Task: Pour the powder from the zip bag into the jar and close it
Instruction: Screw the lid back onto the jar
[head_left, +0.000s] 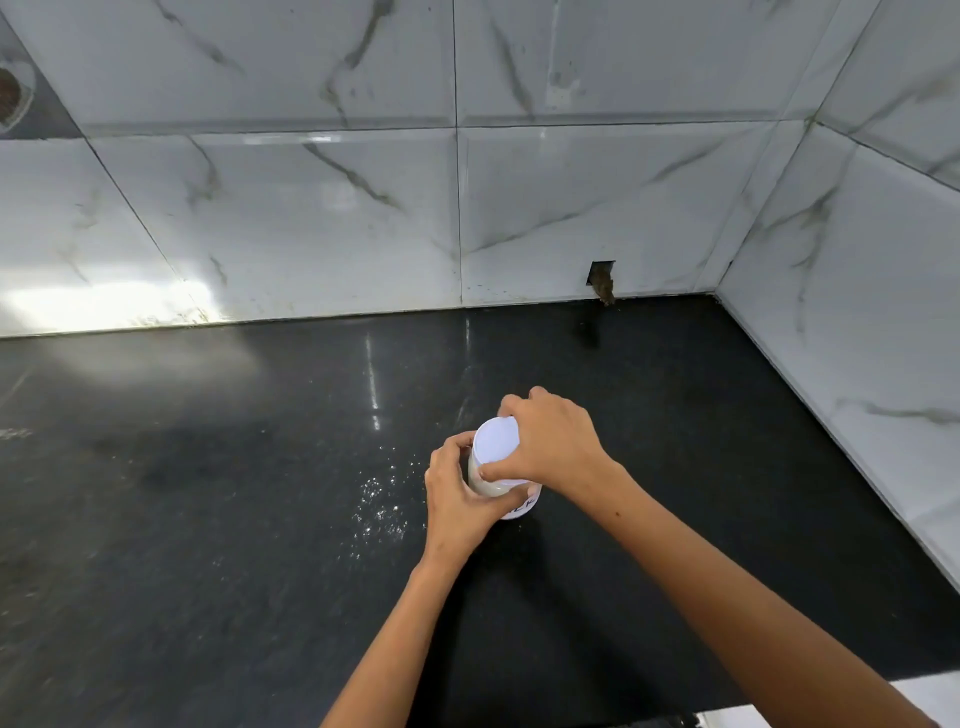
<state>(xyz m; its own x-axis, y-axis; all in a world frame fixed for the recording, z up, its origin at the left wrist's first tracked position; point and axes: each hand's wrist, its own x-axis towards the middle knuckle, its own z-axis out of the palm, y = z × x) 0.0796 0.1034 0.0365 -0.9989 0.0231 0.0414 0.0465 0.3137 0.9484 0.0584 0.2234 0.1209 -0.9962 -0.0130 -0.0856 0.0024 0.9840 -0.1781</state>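
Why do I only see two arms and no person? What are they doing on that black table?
The camera sits on the person's head and looks down, so you see only their arms, just as they see them. There is one picture, taken from there.

The left hand holds a small jar steady. The jar has pale powder inside. The right hand has its grip on the white lid on top of the jar, likely to close it.

The jar stands on a shiny black counter. Beside it, to the left, lies a little spilled powder. Behind are white marble-look wall tiles. No bag shows in this picture.
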